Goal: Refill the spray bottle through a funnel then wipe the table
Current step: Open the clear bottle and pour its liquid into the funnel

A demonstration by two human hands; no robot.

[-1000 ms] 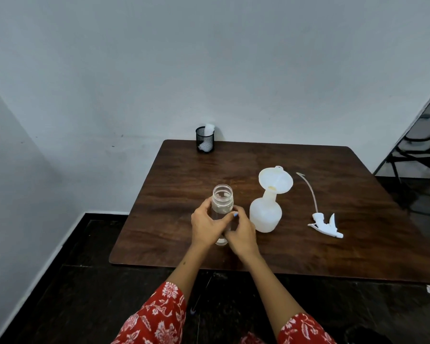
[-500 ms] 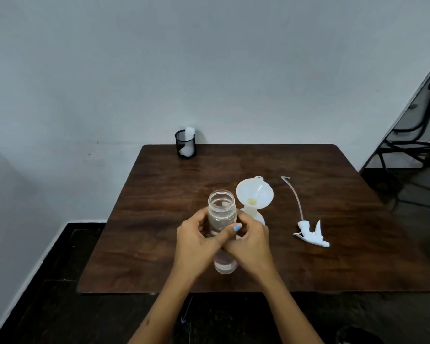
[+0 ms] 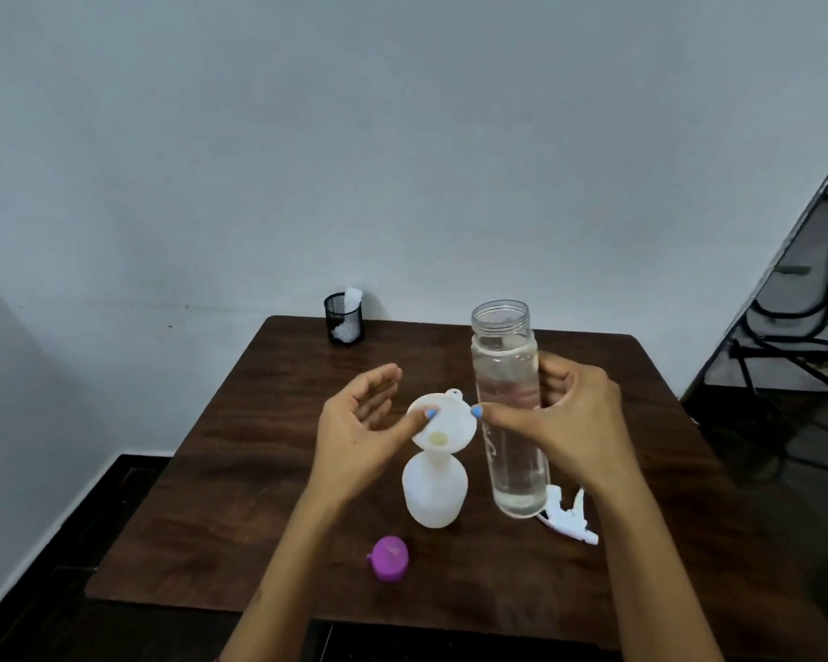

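Single head-worn view, looking forward and down from the near edge of the wooden table point(image 3: 268, 475), close over the left hand point(image 3: 362, 439) and right hand point(image 3: 572, 422) at centre frame. Facing the far wall point(image 3: 402, 150), wide-angle, with the mesh cup point(image 3: 343, 318) at the table's back edge. No second view to overlap with.

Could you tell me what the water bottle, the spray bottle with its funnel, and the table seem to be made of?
Water bottle: clear and glossy, glass or hard plastic; the threaded neck shows, water visible through it.
Spray bottle and funnel: milky, matt, translucent, likely soft plastic.
Table: dark brown with grain streaks, wood or wood-look laminate, slight sheen.
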